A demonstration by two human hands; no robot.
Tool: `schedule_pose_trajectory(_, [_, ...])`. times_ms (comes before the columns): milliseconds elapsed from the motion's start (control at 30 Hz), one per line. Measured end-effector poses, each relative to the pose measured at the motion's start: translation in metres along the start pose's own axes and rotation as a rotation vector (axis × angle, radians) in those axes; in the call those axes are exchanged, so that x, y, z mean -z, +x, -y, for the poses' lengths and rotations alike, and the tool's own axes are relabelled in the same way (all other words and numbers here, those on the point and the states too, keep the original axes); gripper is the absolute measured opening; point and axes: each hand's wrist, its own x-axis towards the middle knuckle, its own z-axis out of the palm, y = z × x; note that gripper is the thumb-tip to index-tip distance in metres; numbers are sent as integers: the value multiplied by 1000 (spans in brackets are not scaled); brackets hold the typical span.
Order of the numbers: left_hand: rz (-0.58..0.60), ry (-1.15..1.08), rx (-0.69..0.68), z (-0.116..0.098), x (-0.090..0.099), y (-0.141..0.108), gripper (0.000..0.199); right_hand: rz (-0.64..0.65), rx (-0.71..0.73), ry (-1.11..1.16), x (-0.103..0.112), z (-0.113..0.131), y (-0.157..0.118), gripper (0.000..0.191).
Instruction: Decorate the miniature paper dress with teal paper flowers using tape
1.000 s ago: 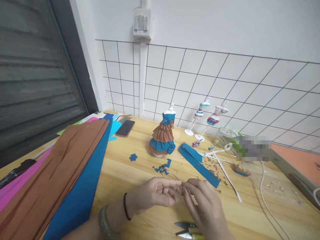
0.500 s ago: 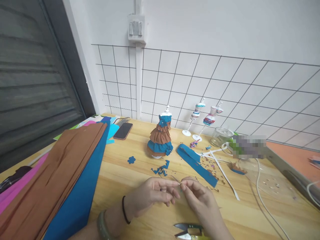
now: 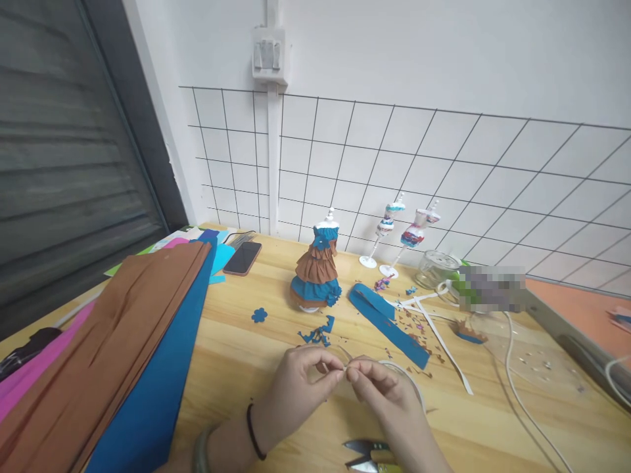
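My left hand (image 3: 308, 381) and my right hand (image 3: 382, 391) meet above the table with thumbs and forefingers pinched together. A thin brownish strip (image 3: 344, 352) pokes up at their fingertips; its kind is too small to make out. Partly hidden behind my right hand is a pale ring (image 3: 413, 380) that looks like a roll of tape. Below that hand lie thread snips (image 3: 367, 454), partly covered. Beyond my hands stands a small dress form (image 3: 319, 266) in a ruffled blue and brown dress. Blue scraps (image 3: 318, 334) and a blue flower cutout (image 3: 259, 315) lie before it.
Folded brown sheets (image 3: 123, 309) and blue sheets (image 3: 162, 368) fill the left side. A phone (image 3: 242, 258), a blue strip (image 3: 389, 328), two white dress forms (image 3: 384, 226), a clear jar (image 3: 436, 268) and a white cable (image 3: 515, 387) surround the work area.
My left fingers, stretched out before, have curled into a pinch against the right fingertips. Both hands shifted slightly left, and the pale ring now shows behind my right hand.
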Motion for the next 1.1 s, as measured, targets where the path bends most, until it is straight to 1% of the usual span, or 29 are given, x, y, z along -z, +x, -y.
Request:
schedule_pose_trajectory(100, [-14,146,-135,1,1,0,10,5,-12,8,-1,0,0,32])
schedule_pose_trajectory(233, [48,474,-415,1,6,-2,21,-1,-54,75,-1,-2,0,34])
schedule_pose_trajectory(300, [71,641,-532,0,9,-3,25,-13,-87,129,-2,-3,1,35])
schedule_pose_trajectory(400, [88,804,-646,-2,12,-4,27,-10,-121,194,-2,-5,0,35])
schedule_pose_trajectory(467, [82,823,-669,-3,12,-4,29,-9,-133,198,-2,-5,0,34])
schedule_pose_trajectory(567, [74,723,-616,-3,10,-4,30,-42,-149,162,-1,-5,1,31])
schedule_pose_trajectory(700, [105,524,-464,0,7,-2,29,-60,-151,155,0,-4,2,31])
schedule_pose_trajectory(800, [90,309,-291,2,5,-1,24,-66,-152,172,-1,-3,1,30])
schedule_pose_trajectory(867, [38,174,-153,3,6,0,19,-75,-151,189,-1,-3,1,30])
schedule_pose_trajectory(933, [-5,88,-44,2,7,1,17,-78,-148,211,-2,-3,0,31])
schedule_pose_trajectory(1000, [-20,52,13,1,10,3,21,-69,-149,234,-2,-3,0,32])
schedule_pose_trajectory(1100, [-73,59,6,3,15,6,30,-47,-150,267,-3,-1,0,32])
